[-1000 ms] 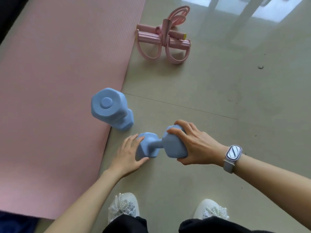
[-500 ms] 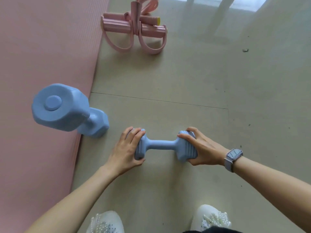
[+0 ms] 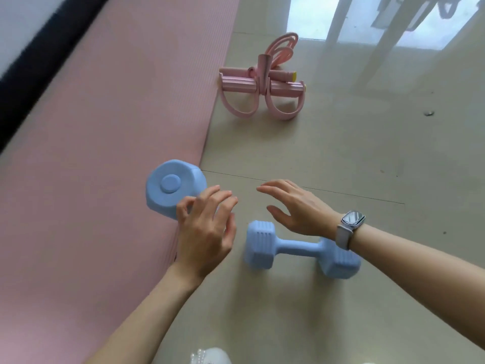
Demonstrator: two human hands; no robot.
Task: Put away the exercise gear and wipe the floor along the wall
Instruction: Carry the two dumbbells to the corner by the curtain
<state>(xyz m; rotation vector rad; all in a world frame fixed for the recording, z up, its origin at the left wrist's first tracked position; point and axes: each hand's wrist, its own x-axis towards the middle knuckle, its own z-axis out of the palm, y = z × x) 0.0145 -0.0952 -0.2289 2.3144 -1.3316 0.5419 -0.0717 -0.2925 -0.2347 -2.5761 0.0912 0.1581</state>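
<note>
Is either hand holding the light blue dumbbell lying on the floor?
No, the light blue dumbbell lies free while left hand and right hand hover open above.

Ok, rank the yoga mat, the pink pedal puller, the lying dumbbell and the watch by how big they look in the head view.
1. Yoga mat, by far the largest.
2. Pink pedal puller and lying dumbbell: they look alike in spread; the dumbbell is nearer the camera, so I won't rank them.
3. Watch, the smallest.

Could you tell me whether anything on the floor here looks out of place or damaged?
Nothing looks damaged or spilled. The standing dumbbell straddles the pink mat's edge, the second dumbbell lies on the tiles, and a small dark speck sits right of the pink pedal puller.
</note>
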